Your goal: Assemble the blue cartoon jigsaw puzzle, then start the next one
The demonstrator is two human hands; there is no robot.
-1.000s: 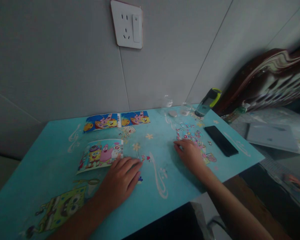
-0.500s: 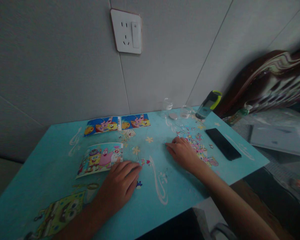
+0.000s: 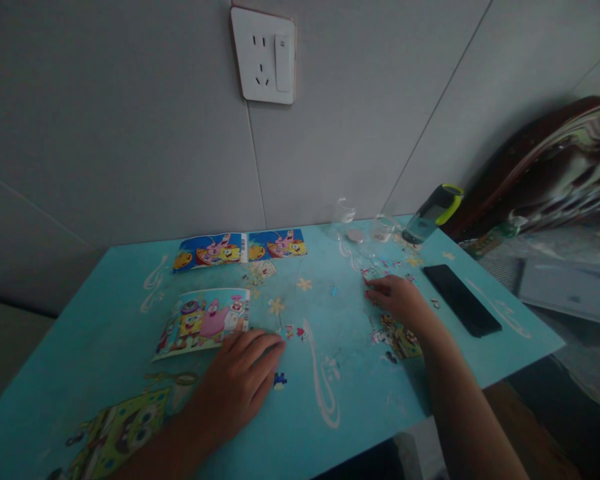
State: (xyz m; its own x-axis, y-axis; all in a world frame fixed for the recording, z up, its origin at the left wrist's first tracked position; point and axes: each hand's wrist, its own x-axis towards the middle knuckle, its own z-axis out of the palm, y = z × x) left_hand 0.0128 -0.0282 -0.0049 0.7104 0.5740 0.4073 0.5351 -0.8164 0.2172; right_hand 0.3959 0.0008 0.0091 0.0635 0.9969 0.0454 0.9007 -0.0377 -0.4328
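Observation:
My left hand [image 3: 250,370] lies flat and open on the table, fingers stretched over the lower right corner of a picture card [image 3: 205,320] with cartoon figures. A dark blue puzzle piece [image 3: 280,381] lies beside it, and small pink and red pieces [image 3: 295,331] lie just past its fingertips. My right hand [image 3: 397,300] reaches into a pile of small puzzle pieces [image 3: 380,270]. Its thumb and index finger are slightly apart among the pieces, and I see nothing held between them. A light blue piece [image 3: 333,291] lies alone left of the right hand.
Two blue cartoon cards [image 3: 277,245] lie by the wall. Clear plastic containers [image 3: 383,229] and a bottle with a yellow-green loop [image 3: 433,213] stand at the back right. A black phone [image 3: 461,300] lies at right. A joined yellow cartoon puzzle [image 3: 130,430] is at front left.
My right hand has moved right, away from the light blue piece and onto the pile. That piece lies free on the table. My left hand has stayed put; the view has shifted slightly.

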